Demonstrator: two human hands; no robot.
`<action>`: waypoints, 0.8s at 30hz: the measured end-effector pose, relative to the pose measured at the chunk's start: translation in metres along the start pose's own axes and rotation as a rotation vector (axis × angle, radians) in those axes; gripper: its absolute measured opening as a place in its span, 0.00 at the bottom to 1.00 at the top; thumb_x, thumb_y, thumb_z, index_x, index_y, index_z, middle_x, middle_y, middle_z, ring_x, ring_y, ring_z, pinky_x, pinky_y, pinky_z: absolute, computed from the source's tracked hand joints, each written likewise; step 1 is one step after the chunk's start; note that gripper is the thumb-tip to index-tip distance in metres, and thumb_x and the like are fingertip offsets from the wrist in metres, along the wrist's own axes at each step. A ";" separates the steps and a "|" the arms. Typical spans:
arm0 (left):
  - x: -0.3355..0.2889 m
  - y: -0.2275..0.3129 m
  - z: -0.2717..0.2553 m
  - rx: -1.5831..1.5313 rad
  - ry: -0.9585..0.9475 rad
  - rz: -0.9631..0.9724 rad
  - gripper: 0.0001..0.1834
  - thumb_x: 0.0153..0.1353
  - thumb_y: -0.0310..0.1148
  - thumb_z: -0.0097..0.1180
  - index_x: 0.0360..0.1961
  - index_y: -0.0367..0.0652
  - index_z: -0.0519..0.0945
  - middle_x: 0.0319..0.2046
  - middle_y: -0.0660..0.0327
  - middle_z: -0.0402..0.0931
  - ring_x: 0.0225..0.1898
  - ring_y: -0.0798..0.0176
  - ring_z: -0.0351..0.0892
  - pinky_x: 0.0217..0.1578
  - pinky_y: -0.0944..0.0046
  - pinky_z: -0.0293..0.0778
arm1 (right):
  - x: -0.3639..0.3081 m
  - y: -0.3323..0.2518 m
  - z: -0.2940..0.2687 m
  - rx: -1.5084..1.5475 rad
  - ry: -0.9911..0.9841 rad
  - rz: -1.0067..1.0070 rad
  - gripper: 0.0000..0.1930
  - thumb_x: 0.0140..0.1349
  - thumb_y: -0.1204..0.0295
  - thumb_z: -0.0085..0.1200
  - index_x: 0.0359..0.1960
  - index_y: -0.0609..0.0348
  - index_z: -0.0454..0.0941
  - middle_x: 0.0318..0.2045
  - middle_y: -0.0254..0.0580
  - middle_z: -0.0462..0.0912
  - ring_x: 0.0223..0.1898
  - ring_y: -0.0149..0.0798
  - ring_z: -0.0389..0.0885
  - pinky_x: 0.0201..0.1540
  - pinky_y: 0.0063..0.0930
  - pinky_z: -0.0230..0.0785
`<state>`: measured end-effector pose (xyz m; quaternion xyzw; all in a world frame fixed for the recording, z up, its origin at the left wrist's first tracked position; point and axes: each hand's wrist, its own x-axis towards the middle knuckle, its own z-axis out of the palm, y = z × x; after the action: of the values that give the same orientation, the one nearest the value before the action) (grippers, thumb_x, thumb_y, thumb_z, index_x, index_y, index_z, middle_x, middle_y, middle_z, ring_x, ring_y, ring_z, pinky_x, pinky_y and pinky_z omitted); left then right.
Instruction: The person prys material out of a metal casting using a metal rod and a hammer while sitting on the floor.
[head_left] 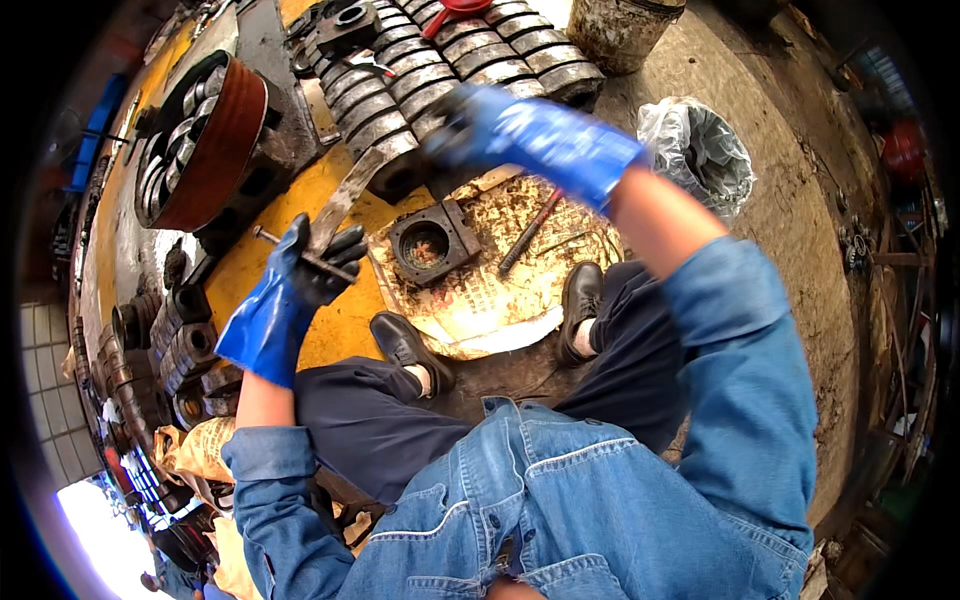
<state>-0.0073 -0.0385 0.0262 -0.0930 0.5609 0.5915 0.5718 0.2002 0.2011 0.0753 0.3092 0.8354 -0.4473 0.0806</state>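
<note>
My left hand, in a blue glove with blackened fingers, is closed round a thin metal rod with a headed end. A flat, worn metal strip rises from the same grip, pointing away from me. My right hand, also blue-gloved, is raised over the near end of the metal ring rows; motion smears its dark fingers, so their hold cannot be made out. Between my hands, a square metal block with a round bore lies on an oil-stained sheet. Right of it rests a dark rod with a reddish end.
A rust-brown drum holding metal rings stands at left. Several dark metal parts are stacked below it. Far right are a grimy bucket and a plastic-lined bin. A red tool lies on the ring rows.
</note>
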 end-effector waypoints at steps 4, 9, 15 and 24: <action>0.045 0.000 -0.051 -0.021 -0.256 -0.148 0.20 0.66 0.55 0.50 0.35 0.49 0.72 0.22 0.59 0.64 0.23 0.58 0.61 0.23 0.59 0.68 | 0.010 0.186 -0.071 -0.296 0.051 0.265 0.29 0.66 0.50 0.53 0.56 0.65 0.74 0.50 0.57 0.81 0.51 0.49 0.80 0.57 0.43 0.74; 0.060 -0.007 -0.061 0.586 0.242 0.032 0.14 0.64 0.42 0.54 0.45 0.46 0.78 0.27 0.54 0.82 0.26 0.56 0.84 0.20 0.58 0.77 | -0.046 0.324 0.003 -0.187 -0.147 0.696 0.33 0.58 0.54 0.63 0.62 0.57 0.72 0.57 0.53 0.78 0.59 0.49 0.76 0.62 0.41 0.68; 0.084 -0.019 -0.063 0.948 0.352 -0.030 0.11 0.61 0.31 0.61 0.43 0.37 0.82 0.21 0.59 0.80 0.18 0.63 0.81 0.16 0.62 0.76 | -0.026 0.374 0.101 -0.488 -0.097 0.891 0.27 0.47 0.55 0.71 0.50 0.48 0.83 0.53 0.43 0.82 0.53 0.45 0.82 0.53 0.37 0.77; 0.084 -0.020 -0.052 0.956 0.301 -0.063 0.15 0.62 0.31 0.60 0.49 0.35 0.81 0.24 0.57 0.82 0.23 0.64 0.84 0.21 0.67 0.74 | 0.012 0.432 0.148 -0.530 -0.067 1.042 0.20 0.50 0.62 0.69 0.47 0.42 0.85 0.51 0.35 0.84 0.54 0.40 0.82 0.48 0.41 0.78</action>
<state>-0.0472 -0.0360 -0.0668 0.0783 0.8422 0.2309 0.4808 0.4242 0.2652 -0.3181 0.6342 0.6535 -0.1342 0.3908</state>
